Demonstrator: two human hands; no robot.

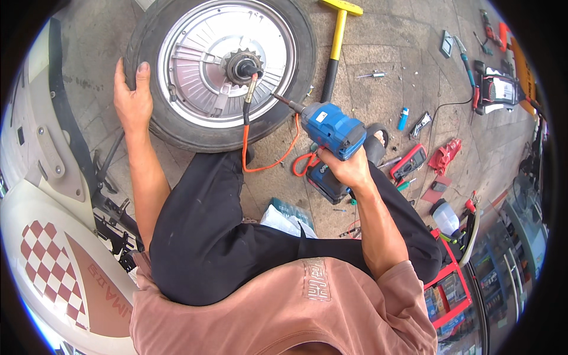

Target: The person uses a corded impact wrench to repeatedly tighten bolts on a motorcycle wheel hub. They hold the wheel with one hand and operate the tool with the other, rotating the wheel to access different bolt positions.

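My left hand [133, 100] grips the left side of a black tyre [177, 133] on a silver hub-motor wheel [186, 68], its thumb along the sidewall. At the hub's centre is a toothed sprocket [234, 64], with an orange cable [246, 148] and its metal sleeve hanging from the axle. My right hand [349, 165] is closed round the handle of a blue cordless power driver [331, 127]. The driver's long bit points up-left toward the wheel, its tip near the lower right of the rim; whether it touches is unclear.
A yellow hammer [338, 35] lies right of the wheel. Farther right are a red multimeter [408, 163], blue bottle [403, 118], soldering iron [467, 68], red cloth [445, 155] and red tool rack [455, 287]. A cream scooter body [44, 207] stands along the left. My bent legs frame the floor below the wheel.
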